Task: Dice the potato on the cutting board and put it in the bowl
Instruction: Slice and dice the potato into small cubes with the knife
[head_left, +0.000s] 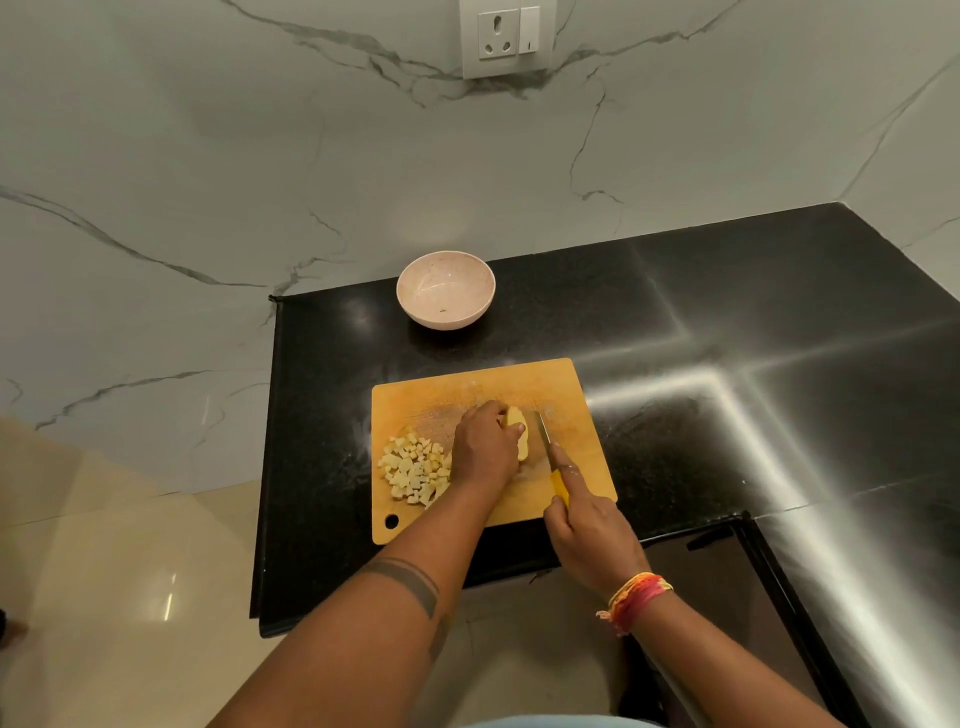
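Cutting board: we saw it lying flat on the black counter, our landmark.
Potato: a peeled piece lay mid-board.
Left hand: we curled its fingers over the potato, holding it down.
Right hand: we gripped the yellow-handled knife, forefinger along its back, blade just right of the potato (whether it touched, we could not tell).
Diced pieces: heaped at the board's left edge.
Bowl: pink, beyond the board, near the marble wall.
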